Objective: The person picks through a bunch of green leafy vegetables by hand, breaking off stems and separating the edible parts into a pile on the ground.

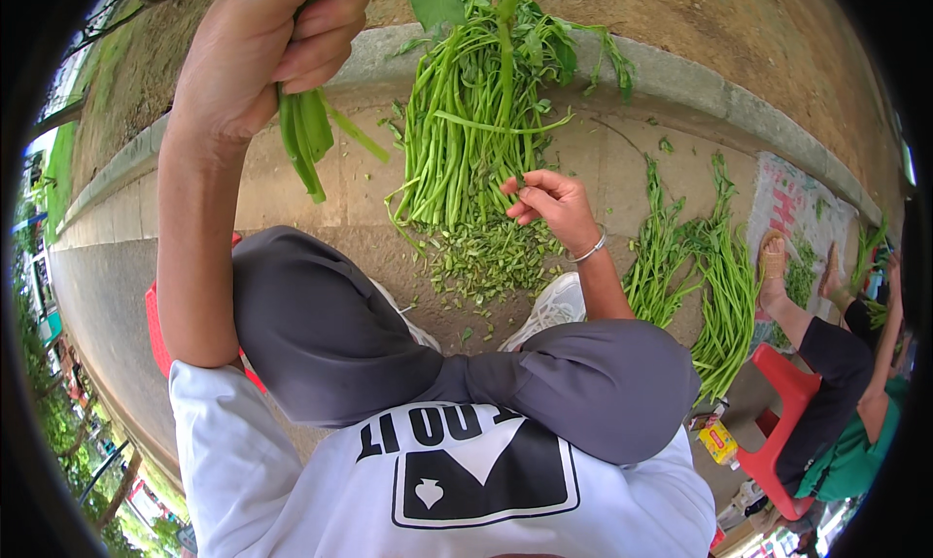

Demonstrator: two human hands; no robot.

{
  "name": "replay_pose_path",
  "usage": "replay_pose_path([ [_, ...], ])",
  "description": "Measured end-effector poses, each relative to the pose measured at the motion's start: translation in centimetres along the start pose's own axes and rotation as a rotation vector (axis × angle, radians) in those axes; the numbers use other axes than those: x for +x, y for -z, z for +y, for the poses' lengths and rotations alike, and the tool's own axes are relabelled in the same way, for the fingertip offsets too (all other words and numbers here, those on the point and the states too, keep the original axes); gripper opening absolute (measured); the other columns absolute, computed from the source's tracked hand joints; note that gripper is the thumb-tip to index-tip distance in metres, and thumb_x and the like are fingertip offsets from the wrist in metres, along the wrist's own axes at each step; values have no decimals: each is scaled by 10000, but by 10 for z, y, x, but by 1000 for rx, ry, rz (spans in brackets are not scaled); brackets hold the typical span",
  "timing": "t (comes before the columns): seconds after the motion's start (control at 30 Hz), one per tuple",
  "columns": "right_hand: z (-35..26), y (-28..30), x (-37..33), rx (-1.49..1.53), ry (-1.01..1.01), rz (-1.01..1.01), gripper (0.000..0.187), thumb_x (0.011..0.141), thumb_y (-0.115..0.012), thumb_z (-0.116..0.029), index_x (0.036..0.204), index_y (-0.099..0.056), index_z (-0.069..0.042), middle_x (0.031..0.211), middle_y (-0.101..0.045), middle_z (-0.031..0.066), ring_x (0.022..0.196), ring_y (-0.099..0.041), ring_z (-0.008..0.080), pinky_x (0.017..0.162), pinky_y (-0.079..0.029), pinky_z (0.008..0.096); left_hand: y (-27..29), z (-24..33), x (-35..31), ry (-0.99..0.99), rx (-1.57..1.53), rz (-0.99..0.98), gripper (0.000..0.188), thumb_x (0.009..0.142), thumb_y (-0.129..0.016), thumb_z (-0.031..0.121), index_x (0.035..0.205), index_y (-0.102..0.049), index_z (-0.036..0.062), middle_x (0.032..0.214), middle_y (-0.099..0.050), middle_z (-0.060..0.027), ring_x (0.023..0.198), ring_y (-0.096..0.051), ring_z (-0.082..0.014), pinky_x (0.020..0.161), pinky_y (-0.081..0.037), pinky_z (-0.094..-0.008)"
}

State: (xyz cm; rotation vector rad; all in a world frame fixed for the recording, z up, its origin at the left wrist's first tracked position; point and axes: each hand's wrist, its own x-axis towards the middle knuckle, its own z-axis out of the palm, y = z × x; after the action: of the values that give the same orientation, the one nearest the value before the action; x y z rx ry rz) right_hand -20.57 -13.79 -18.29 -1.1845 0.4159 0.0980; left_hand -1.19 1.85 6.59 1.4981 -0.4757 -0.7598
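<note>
Raised at the upper left, my left hand [306, 38] is closed round a bunch of green leafy stems [309, 135], whose cut ends hang below the fist. My right hand [552, 208] is pinched just right of a large heap of long stems [452, 121] that look like water spinach. A small dark green leaf scrap [520, 180] shows at its fingertips, partly hidden by them. One long stem [506, 57] stands up in front of the heap. Chopped green bits [486, 261] are scattered on the ground below my right hand.
More stem bundles [724, 305] lie to the right, beside a pale printed sack [792, 203]. Another person sits there on a red stool [782, 412], near a yellow packet [717, 443]. A concrete curb [671, 77] runs behind the heap. My white shoes [554, 310] flank the scraps.
</note>
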Motion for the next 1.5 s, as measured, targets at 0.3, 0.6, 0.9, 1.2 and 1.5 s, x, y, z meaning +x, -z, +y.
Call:
replay_pose_path([
  [0.3, 4, 0, 0, -14, 92, 4, 175, 831, -480, 17, 969, -569, 76, 917, -626, 137, 789, -639, 190, 652, -531, 259, 1, 0, 0, 46, -45, -13, 207, 940, -386, 217, 1016, -504, 64, 486, -294, 44, 336, -211, -36, 308, -160, -200],
  [0.6, 7, -4, -4, 14, 148, -50, 176, 837, -478, 11, 981, -560, 72, 903, -628, 143, 802, -635, 197, 680, -528, 271, -1, -1, 0, 56, -41, -4, 199, 937, -397, 213, 1004, -501, 57, 493, -298, 41, 339, -219, -40, 311, -170, -204],
  [0.9, 8, -3, -7, -139, 111, -7, 125, 834, -478, -12, 909, -575, 12, 728, -603, 55, 580, -548, 80, 529, -453, 204, -1, -3, 1, 66, -34, 0, 211, 938, -397, 219, 1008, -498, 48, 491, -295, 42, 336, -223, -40, 309, -173, -205],
  [1.2, 21, 1, -3, -294, 321, 157, 133, 772, -447, 11, 747, -575, -14, 593, -474, -51, 491, -334, 11, 434, -271, 194, -1, -2, 1, 43, -14, 14, 218, 936, -399, 235, 1000, -499, 52, 491, -290, 46, 336, -217, -36, 310, -168, -204],
  [1.5, 19, 1, -1, -277, 322, 235, 169, 816, -458, -21, 871, -618, -25, 577, -450, -61, 500, -335, 4, 439, -266, 187, -2, -2, 1, 64, -12, -5, 233, 937, -397, 234, 1016, -502, 42, 496, -300, 43, 347, -219, -36, 317, -176, -195],
])
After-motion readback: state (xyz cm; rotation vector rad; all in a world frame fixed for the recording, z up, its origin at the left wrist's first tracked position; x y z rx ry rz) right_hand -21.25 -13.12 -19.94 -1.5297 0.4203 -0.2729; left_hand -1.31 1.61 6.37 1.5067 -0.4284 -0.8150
